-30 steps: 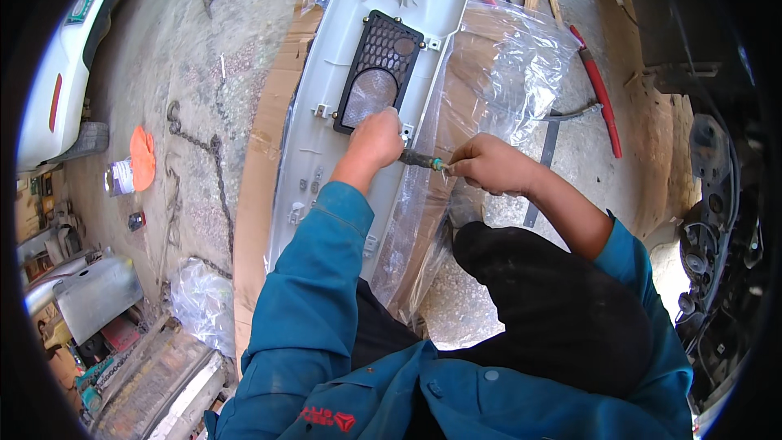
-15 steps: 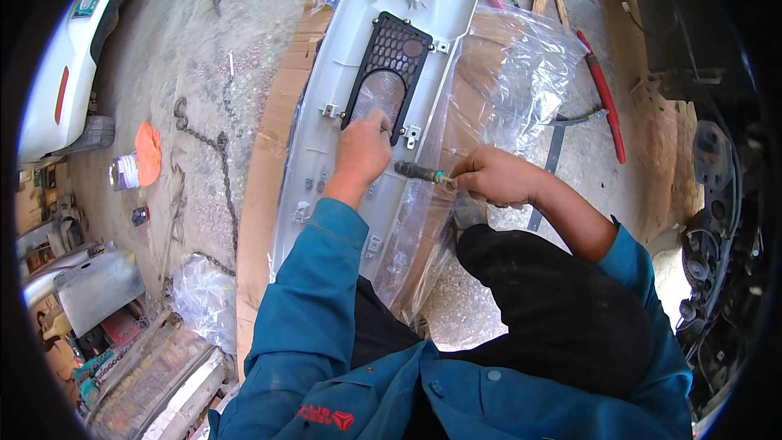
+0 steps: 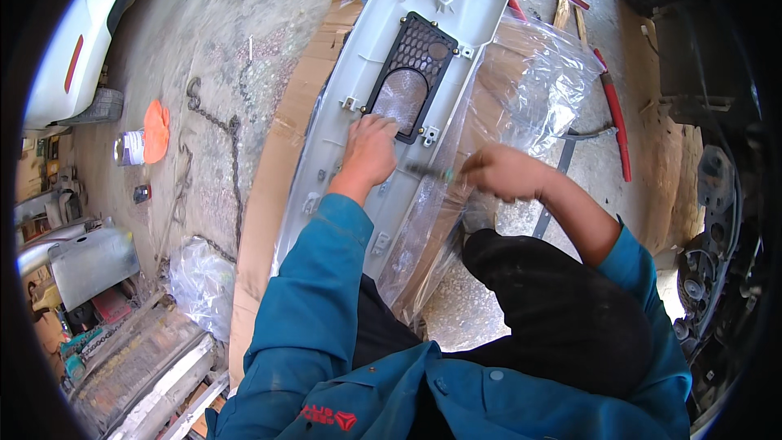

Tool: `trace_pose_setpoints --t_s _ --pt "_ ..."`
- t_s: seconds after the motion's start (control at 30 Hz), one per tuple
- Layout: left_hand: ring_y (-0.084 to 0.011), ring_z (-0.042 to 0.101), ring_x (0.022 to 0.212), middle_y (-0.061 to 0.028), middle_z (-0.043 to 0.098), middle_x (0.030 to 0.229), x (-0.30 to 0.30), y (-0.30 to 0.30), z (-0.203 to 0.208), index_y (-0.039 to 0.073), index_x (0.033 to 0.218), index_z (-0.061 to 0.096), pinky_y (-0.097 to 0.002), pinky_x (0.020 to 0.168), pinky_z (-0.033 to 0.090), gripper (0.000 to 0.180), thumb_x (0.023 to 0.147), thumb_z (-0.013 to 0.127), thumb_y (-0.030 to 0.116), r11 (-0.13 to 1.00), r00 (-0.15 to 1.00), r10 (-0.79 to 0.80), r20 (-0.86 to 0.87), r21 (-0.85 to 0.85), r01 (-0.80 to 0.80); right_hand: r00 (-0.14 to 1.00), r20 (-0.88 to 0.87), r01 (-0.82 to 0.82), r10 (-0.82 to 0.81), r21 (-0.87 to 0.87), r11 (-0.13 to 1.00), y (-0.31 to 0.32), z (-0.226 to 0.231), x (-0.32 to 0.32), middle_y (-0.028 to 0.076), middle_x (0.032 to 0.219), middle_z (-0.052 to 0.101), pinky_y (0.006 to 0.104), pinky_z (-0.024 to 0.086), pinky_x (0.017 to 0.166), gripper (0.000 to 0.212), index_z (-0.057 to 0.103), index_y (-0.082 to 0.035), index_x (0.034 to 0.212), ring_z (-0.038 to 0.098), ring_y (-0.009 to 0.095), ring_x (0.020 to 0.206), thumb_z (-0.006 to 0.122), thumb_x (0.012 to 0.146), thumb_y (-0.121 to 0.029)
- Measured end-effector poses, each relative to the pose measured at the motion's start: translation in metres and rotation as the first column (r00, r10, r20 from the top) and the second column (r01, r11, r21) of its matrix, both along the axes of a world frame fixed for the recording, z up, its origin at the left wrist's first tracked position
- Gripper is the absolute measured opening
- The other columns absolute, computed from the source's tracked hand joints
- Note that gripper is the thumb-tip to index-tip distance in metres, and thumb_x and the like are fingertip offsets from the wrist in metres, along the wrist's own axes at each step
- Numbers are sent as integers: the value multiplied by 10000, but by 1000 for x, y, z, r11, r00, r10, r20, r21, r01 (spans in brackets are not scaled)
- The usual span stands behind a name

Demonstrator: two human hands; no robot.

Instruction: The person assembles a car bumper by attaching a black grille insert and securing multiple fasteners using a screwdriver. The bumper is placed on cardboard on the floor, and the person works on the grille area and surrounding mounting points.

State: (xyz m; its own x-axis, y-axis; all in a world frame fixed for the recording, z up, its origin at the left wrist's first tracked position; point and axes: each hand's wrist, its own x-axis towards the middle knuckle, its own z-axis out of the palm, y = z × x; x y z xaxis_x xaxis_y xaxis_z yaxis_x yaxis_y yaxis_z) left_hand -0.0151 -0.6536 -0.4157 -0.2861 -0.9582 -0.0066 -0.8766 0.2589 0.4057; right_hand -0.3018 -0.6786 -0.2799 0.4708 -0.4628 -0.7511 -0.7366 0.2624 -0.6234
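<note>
A long pale grey plastic panel (image 3: 332, 134), with clips and mounts on its upturned side, lies lengthwise before me. Set in it is a black mesh grille (image 3: 415, 39) with a rounded opening at its near end. My left hand (image 3: 371, 155) bears on that near end, fingers bent together over the edge. To its right, my right hand (image 3: 507, 173) pinches one end of a slim hand tool (image 3: 428, 169), dark with a teal band, perhaps a screwdriver. Motion blurs the tool, which points left above the panel's right edge. Its tip cannot be made out.
Cardboard (image 3: 273, 155) and clear plastic film (image 3: 533, 73) lie under and beside the panel. Right of these is a red bar (image 3: 617, 126). A chain (image 3: 236, 171), an orange cloth (image 3: 156, 130) and a can (image 3: 129, 148) are on the floor at left, near a white car (image 3: 65, 41).
My left hand has shifted from over the grille's opening to its near left edge. My right hand still holds the tool, now blurred. The whole view has shifted slightly.
</note>
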Motion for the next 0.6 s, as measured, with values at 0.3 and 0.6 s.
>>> trace_pose_setpoints --t_s 0.3,0.6 --pt "-329 530 1444 -134 683 1467 4 4 -2 42 1353 731 -497 1239 361 447 932 584 40 998 1000 12 2 55 -12 956 44 -281 289 -137 950 11 15 17 281 982 767 450 598 869 383 763 54 1206 760 398 890 633 964 -212" --pt "-331 509 1472 -151 659 1501 3 5 -5 24 1365 725 -497 1259 340 462 931 567 40 997 999 21 -26 72 -19 960 8 -276 280 -148 950 20 6 8 226 842 754 438 591 667 345 774 48 1183 732 307 649 649 980 -203"
